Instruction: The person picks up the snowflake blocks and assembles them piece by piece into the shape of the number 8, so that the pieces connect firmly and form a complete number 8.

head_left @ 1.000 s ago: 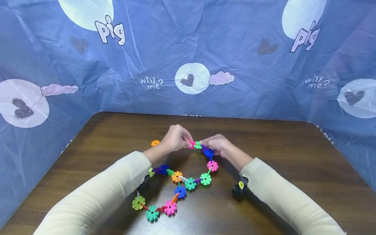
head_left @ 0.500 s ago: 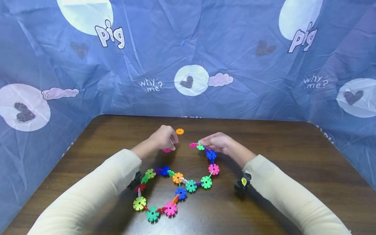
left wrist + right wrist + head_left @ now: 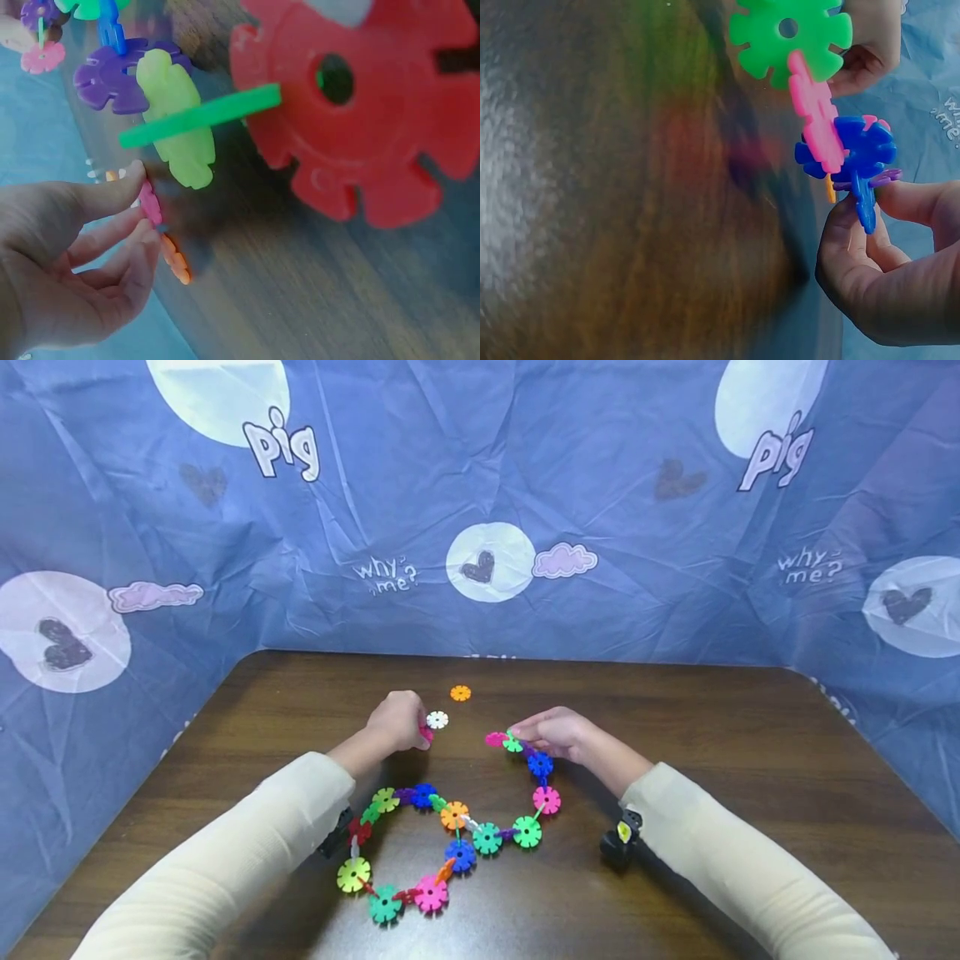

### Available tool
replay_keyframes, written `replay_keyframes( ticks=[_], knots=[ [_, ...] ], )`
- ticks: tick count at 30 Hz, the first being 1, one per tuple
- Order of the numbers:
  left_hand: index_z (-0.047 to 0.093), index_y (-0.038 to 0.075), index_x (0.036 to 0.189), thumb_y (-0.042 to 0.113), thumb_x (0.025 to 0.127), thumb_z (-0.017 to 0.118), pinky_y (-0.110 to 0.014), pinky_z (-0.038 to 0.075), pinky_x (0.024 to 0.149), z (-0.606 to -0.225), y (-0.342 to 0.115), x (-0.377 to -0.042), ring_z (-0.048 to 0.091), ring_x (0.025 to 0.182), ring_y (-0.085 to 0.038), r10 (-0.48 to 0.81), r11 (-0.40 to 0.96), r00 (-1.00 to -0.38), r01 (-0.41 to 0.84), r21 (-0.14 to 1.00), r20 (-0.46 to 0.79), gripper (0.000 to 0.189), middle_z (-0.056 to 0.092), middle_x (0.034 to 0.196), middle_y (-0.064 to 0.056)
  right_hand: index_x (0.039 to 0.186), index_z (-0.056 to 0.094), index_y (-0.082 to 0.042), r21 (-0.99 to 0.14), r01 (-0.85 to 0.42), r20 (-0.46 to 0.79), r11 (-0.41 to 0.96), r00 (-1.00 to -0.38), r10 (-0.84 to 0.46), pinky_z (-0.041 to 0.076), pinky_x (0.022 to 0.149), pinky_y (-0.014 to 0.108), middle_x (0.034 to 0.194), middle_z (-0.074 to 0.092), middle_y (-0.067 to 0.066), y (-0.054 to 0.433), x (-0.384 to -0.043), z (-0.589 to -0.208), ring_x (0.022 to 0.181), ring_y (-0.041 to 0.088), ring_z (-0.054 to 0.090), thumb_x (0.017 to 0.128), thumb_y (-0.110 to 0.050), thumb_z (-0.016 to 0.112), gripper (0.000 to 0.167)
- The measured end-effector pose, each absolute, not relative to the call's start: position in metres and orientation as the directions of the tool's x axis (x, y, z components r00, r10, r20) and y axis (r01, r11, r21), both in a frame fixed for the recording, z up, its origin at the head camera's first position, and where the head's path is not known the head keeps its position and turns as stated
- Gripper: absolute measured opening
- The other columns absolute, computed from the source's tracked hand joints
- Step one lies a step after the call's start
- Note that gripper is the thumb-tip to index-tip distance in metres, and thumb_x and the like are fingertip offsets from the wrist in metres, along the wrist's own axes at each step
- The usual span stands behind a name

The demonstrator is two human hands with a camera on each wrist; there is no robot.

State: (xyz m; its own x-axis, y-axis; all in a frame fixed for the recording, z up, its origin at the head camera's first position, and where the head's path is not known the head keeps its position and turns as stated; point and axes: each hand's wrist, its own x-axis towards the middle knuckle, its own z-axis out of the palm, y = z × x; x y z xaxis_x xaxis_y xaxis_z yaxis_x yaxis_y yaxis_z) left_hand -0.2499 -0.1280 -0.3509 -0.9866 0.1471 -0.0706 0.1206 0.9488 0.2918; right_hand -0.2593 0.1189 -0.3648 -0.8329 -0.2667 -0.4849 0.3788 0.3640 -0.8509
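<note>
Colourful notched plastic discs, like snowflake building pieces, join into a chain with a closed loop [image 3: 386, 904] at front left and an arm [image 3: 527, 832] curving up on the right. My right hand [image 3: 558, 732] pinches that arm near its end, by a green disc [image 3: 512, 742] with a pink disc [image 3: 495, 739] at the tip. In the right wrist view, a blue disc [image 3: 855, 150] hangs just above the fingers. Left of the tip, my left hand [image 3: 397, 722] holds a loose pink disc [image 3: 150, 204] between thumb and fingers. Its fingers partly hide that disc.
Beside the left hand lies a loose white disc [image 3: 437, 720], and farther back an orange disc [image 3: 461, 693]. The brown wooden table [image 3: 675, 710] ends at a blue printed cloth [image 3: 637, 610] behind. The chain's loop lies close to the left forearm.
My left hand has left the chain's tip and moved left to the loose pink disc. The white and orange discs have come into view. My right hand keeps its hold on the chain.
</note>
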Motion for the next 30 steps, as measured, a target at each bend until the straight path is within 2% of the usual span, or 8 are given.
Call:
replay_keyframes(
  ticks=[3, 7, 12, 15, 19, 22, 25, 30],
  knots=[
    [0.068, 0.006, 0.07, 0.016, 0.068, 0.086, -0.027, 0.047, 0.055, -0.353, -0.131, -0.251, 0.055, 0.068, -0.016, 0.143, 0.944, -0.986, 0.111, 0.311, -0.081, 0.021, 0.069, 0.076, -0.006, 0.126, 0.058, 0.006, -0.847, 0.378, -0.487, 0.374, -0.833, -0.261, 0.049, 0.068, 0.017, 0.074, 0.065, -0.011, 0.119, -0.259, -0.366, 0.07, 0.002, 0.06, 0.093, -0.013, 0.061, 0.038],
    [0.066, 0.004, 0.072, 0.014, 0.066, 0.087, -0.028, 0.05, 0.058, -0.354, -0.132, -0.251, 0.056, 0.068, -0.016, 0.176, 0.929, -0.982, 0.144, 0.342, -0.064, 0.024, 0.068, 0.076, -0.007, 0.125, 0.058, 0.006, -0.851, 0.363, -0.476, 0.379, -0.838, -0.266, 0.048, 0.066, 0.017, 0.071, 0.064, -0.012, 0.118, -0.258, -0.368, 0.067, 0.001, 0.06, 0.093, -0.013, 0.062, 0.038],
    [0.068, 0.0, 0.077, 0.007, 0.071, 0.083, -0.024, 0.052, 0.058, -0.354, -0.123, -0.246, 0.058, 0.065, -0.014, 0.277, 0.886, -0.961, 0.248, 0.392, -0.018, 0.017, 0.069, 0.076, -0.01, 0.124, 0.058, 0.008, -0.857, 0.347, -0.46, 0.381, -0.848, -0.262, 0.048, 0.062, 0.015, 0.065, 0.064, -0.014, 0.115, -0.257, -0.368, 0.062, -0.002, 0.059, 0.092, -0.011, 0.063, 0.037],
    [0.071, -0.002, 0.078, 0.003, 0.075, 0.079, -0.02, 0.054, 0.055, -0.354, -0.116, -0.243, 0.062, 0.059, -0.01, 0.289, 0.841, -0.957, 0.236, 0.487, -0.034, 0.01, 0.071, 0.073, -0.012, 0.123, 0.059, 0.008, -0.856, 0.332, -0.45, 0.396, -0.856, -0.256, 0.048, 0.06, 0.014, 0.064, 0.063, -0.014, 0.114, -0.257, -0.368, 0.062, -0.002, 0.058, 0.091, -0.01, 0.063, 0.036],
    [0.072, -0.006, 0.087, -0.001, 0.079, 0.075, -0.024, 0.059, 0.06, -0.352, -0.108, -0.24, 0.068, 0.057, -0.01, 0.245, 0.72, -0.957, 0.072, 0.69, -0.155, 0.01, 0.073, 0.079, -0.017, 0.121, 0.061, 0.008, -0.851, 0.324, -0.445, 0.413, -0.863, -0.241, 0.046, 0.056, 0.014, 0.062, 0.062, -0.013, 0.113, -0.256, -0.367, 0.058, -0.001, 0.056, 0.091, -0.011, 0.063, 0.035],
    [0.072, -0.009, 0.092, -0.003, 0.079, 0.074, -0.029, 0.06, 0.067, -0.35, -0.104, -0.24, 0.07, 0.06, -0.011, 0.205, 0.613, -0.943, -0.085, 0.785, -0.262, 0.014, 0.074, 0.085, -0.02, 0.12, 0.061, 0.008, -0.848, 0.325, -0.445, 0.418, -0.865, -0.231, 0.045, 0.053, 0.013, 0.06, 0.062, -0.012, 0.113, -0.255, -0.366, 0.056, -0.001, 0.054, 0.092, -0.012, 0.064, 0.035],
    [0.071, -0.01, 0.096, -0.004, 0.079, 0.073, -0.032, 0.06, 0.072, -0.349, -0.1, -0.24, 0.071, 0.062, -0.013, 0.188, 0.527, -0.924, -0.192, 0.828, -0.334, 0.018, 0.074, 0.089, -0.022, 0.12, 0.061, 0.008, -0.85, 0.321, -0.441, 0.417, -0.867, -0.233, 0.044, 0.051, 0.012, 0.059, 0.062, -0.013, 0.113, -0.254, -0.366, 0.055, -0.002, 0.054, 0.092, -0.012, 0.064, 0.035],
    [0.071, -0.01, 0.098, -0.003, 0.08, 0.073, -0.035, 0.059, 0.077, -0.348, -0.095, -0.239, 0.071, 0.064, -0.014, 0.179, 0.44, -0.903, -0.281, 0.853, -0.39, 0.019, 0.075, 0.085, -0.019, 0.12, 0.062, 0.008, -0.85, 0.313, -0.437, 0.423, -0.868, -0.237, 0.044, 0.051, 0.012, 0.059, 0.062, -0.013, 0.113, -0.254, -0.367, 0.055, -0.002, 0.054, 0.092, -0.013, 0.064, 0.035]
  ],
)
